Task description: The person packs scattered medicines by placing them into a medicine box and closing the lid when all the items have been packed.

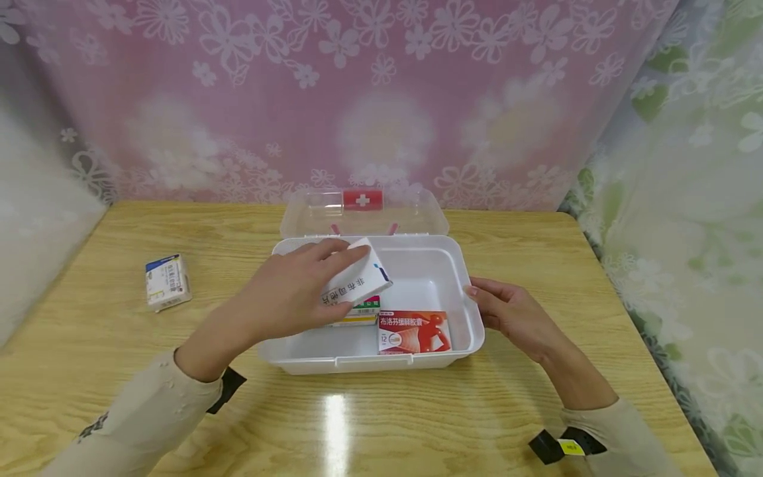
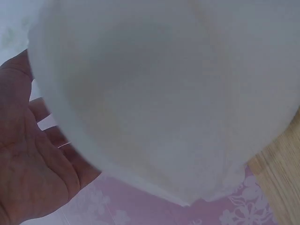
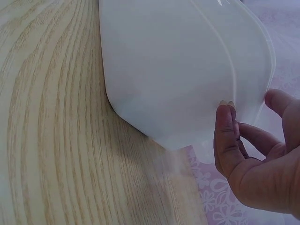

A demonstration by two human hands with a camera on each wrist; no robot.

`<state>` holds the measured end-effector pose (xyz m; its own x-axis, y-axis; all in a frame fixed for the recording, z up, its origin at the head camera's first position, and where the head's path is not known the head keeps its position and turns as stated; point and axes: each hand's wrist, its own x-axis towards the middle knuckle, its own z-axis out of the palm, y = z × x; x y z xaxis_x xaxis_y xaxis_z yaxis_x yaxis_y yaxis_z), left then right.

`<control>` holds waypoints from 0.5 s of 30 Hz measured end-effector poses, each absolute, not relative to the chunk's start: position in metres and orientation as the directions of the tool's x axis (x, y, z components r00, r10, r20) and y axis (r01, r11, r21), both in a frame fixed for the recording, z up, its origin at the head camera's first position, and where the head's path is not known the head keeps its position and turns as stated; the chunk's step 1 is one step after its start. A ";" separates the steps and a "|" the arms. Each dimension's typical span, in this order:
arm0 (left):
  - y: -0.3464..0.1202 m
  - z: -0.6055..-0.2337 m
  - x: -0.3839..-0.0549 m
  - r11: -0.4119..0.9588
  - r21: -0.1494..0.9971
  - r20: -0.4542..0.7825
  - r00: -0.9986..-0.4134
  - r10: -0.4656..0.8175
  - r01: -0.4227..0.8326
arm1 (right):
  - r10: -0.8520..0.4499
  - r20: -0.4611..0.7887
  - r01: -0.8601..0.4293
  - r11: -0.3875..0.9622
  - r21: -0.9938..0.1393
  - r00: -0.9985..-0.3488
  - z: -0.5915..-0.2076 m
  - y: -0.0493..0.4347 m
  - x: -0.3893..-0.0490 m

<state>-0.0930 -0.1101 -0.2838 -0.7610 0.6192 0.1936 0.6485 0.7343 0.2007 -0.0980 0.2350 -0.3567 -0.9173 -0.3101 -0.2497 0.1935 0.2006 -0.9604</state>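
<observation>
A white plastic first-aid box (image 1: 363,364) stands on the table with its clear lid (image 1: 411,212) tipped back. Over the left part of its inside, my left hand (image 1: 292,285) grips a white medicine box (image 1: 357,275) between thumb and fingers, tilted, with dark print and a blue corner. Beneath it, partly hidden, lies a green and yellow medicine box (image 1: 365,311). Beside that, a red and white medicine box (image 1: 415,331) lies in the front right corner. My right hand (image 1: 512,311) holds the right rim, thumb on the edge and fingers against the outer wall (image 3: 178,75).
Out on the table (image 1: 226,225), to the left, sits a blue and white medicine box (image 1: 167,283). A pink flowered curtain (image 1: 381,99) hangs behind the table, and a green and white one (image 1: 691,218) along the right side.
</observation>
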 end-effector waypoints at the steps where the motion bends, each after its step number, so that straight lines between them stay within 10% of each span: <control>1: -0.106 -0.284 -0.093 0.724 0.198 0.191 -0.750 0.633 0.661 | -0.311 -0.248 0.193 0.198 -0.961 -0.918 -0.357 0.235 -0.098; 15: -0.095 -0.259 -0.087 0.700 0.095 0.113 -0.706 0.699 0.708 | -0.305 -0.247 0.193 0.198 -0.961 -0.920 -0.358 0.237 -0.099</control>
